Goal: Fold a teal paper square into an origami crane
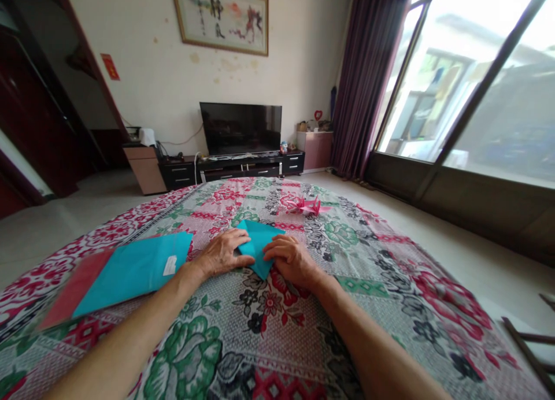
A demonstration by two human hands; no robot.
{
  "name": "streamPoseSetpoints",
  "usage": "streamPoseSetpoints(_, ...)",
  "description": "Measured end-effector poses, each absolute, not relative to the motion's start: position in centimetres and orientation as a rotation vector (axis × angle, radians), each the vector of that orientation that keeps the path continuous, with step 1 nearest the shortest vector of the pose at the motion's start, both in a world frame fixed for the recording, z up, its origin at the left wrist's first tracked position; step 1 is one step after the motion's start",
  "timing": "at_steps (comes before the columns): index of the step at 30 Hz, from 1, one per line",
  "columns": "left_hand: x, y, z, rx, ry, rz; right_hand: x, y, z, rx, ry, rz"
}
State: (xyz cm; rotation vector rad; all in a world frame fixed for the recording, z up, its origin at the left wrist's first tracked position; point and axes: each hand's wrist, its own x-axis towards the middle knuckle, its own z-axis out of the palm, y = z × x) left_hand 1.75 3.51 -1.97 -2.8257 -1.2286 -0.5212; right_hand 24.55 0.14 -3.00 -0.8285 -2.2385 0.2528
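Remotely I see a blue packet point(134, 267), likely set clear of the hands; label point(170, 265) illegible | left hand point(225, 250) spread, seemingly steadying blue paper point(260, 241) between both hands | right hand point(291, 258) curled at its edge, I can't tell if pinching | pink folded paper point(310, 206) beyond.

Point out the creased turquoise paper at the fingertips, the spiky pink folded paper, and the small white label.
Creased turquoise paper point(260, 243): head view, middle of its uncovered surface.
Spiky pink folded paper point(309, 207): head view, middle of its body.
Small white label point(170, 265): head view, centre of its face.
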Motion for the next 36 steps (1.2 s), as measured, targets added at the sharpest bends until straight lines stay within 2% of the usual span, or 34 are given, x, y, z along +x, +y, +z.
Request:
streamPoseSetpoints(21,2.5,2.6,-1.0,-2.830,-1.381,-0.278,24.2,-1.3,-2.7,-0.808,-2.371,0.234)
streamPoseSetpoints(36,2.8,2.3,-2.2,-2.822,-1.418,-0.295,24.1,-1.4,-3.2,-0.834,-2.334,0.302)
